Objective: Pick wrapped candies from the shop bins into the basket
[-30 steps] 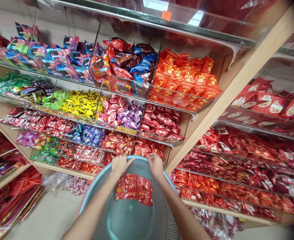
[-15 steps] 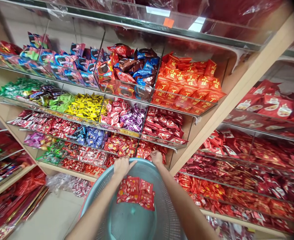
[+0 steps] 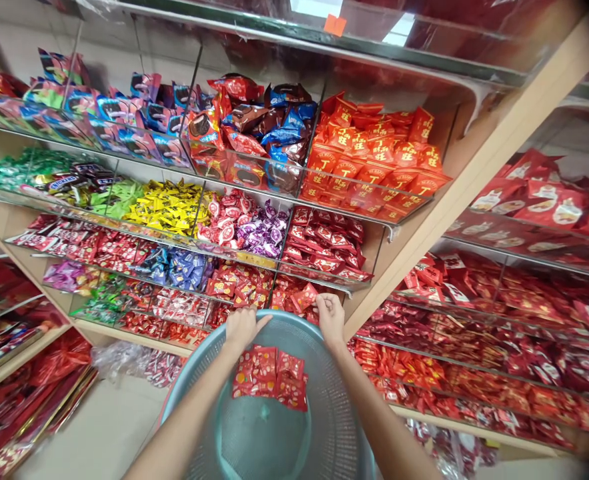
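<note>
A pale green plastic basket (image 3: 324, 427) sits low in front of me with several red candy packets (image 3: 270, 377) lying in it. My left hand (image 3: 241, 328) grips the basket's far rim, fingers closed over the edge. Just beyond the rim, my right hand (image 3: 330, 317) pinches a red candy packet (image 3: 306, 297) at the lowest shelf bin of red packets (image 3: 294, 297).
Glass-fronted shelves (image 3: 254, 183) hold bins of wrapped sweets: blue, orange-red, yellow, purple, green. A wooden upright (image 3: 454, 200) divides them from more red packets at the right. Bagged goods (image 3: 134, 367) lie on the floor at left.
My right hand has left the basket rim, reached into the lowest bin and lifted a red packet. The left hand has stayed on the rim.
</note>
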`<state>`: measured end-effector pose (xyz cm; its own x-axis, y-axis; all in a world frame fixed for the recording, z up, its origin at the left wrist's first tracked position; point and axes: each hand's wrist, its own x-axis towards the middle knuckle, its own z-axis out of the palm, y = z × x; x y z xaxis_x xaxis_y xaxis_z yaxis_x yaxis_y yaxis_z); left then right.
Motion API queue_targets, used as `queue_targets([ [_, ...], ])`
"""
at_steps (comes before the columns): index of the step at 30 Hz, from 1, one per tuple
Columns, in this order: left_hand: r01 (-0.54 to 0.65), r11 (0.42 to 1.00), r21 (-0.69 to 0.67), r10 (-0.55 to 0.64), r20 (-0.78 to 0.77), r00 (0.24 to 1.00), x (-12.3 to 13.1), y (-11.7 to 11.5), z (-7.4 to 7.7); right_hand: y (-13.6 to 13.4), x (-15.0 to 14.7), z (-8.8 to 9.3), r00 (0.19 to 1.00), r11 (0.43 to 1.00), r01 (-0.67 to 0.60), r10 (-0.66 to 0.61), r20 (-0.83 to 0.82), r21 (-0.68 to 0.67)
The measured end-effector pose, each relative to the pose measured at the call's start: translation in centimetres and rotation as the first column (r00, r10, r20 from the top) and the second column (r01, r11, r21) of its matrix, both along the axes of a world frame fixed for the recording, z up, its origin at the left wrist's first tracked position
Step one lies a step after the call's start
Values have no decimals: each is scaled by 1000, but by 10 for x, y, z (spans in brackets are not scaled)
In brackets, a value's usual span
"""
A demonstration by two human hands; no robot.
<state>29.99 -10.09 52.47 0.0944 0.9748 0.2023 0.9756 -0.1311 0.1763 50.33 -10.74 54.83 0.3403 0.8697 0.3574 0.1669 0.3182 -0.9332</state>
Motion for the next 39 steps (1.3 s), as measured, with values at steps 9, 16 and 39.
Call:
queue_targets([
  [9,0,1000,3,0,4,1000,0,-1,0,-40,-3,-34,909,901,-303,371,188,-310],
  [16,-21,998,-67,20,-7,1000,2,-3,5,-32,-2,-36,786,698,-515,616,51,-498],
  [39,-31,997,-66,31,3,1000,2,-2,6,3,-34,-43,642,816,-257,545,540,-518],
])
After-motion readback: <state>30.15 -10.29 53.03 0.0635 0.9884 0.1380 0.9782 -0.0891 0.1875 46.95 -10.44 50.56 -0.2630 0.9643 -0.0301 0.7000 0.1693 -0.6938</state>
